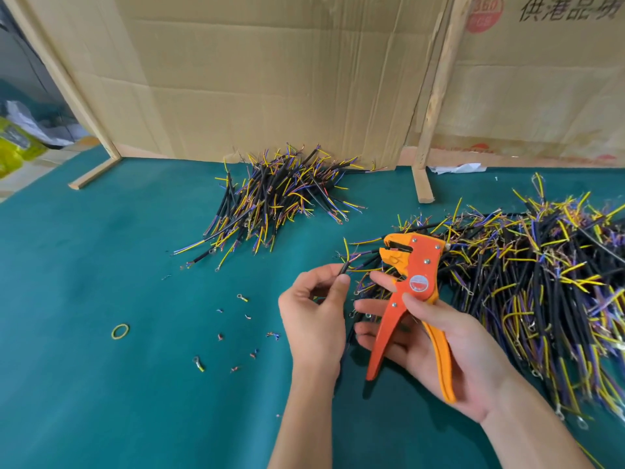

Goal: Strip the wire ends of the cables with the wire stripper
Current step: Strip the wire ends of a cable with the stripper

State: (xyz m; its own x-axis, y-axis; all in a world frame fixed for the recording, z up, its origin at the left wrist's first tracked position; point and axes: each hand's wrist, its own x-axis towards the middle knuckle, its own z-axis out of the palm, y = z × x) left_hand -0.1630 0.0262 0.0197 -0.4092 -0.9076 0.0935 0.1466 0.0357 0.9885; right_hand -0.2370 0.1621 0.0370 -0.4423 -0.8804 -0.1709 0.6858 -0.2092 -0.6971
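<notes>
My left hand (314, 313) pinches a short black cable (345, 265) near its end; its yellow and thin coloured wires fan up toward the stripper's jaws, a little apart from them. An orange and yellow wire stripper (411, 286) lies in my right hand (436, 346), thumb on the body near the round label, fingers under the handles. The jaws point up and left and stand apart with nothing between them. A big heap of cables (548, 286) lies to the right, and a smaller pile of cables (277, 198) sits further back at the centre.
The table is covered in green cloth (118, 265). Bits of stripped insulation and ring terminals (243, 330) are scattered left of my hands, with a yellow rubber band (120, 331) further left. Cardboard panels (270, 79) on wooden stands (424, 184) wall off the back.
</notes>
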